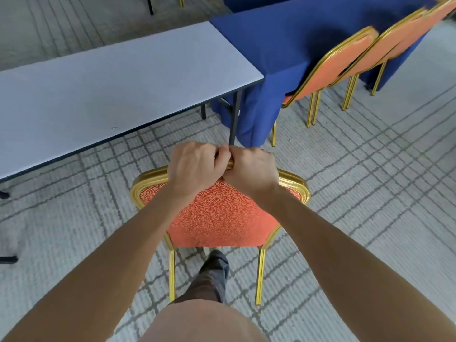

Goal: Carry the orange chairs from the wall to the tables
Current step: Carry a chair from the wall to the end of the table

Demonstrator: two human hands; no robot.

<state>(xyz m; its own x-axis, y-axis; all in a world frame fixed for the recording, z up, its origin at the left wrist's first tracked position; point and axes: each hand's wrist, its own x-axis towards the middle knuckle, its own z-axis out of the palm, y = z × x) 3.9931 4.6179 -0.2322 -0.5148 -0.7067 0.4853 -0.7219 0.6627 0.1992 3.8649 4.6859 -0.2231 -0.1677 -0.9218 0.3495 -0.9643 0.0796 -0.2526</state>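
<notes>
Both hands clench the top rail of the chair back, side by side and touching: left hand (195, 166) at 11 o'clock of the padding, right hand (251, 170) at 1 o'clock. The chair (217, 215) is mid-picture, its back padded in orange cloth with a red swirl pattern, edged by a ribbed gold frame (148, 178) on thin gold legs (172, 275). A bare grey table (111, 77) lies at 10 o'clock, a blue-draped table (278, 45) at 1 o'clock, with two matching chairs (338, 67) against it at 2 o'clock.

Pale carpet (370, 183) w/ grey grid lines — even light.
</notes>
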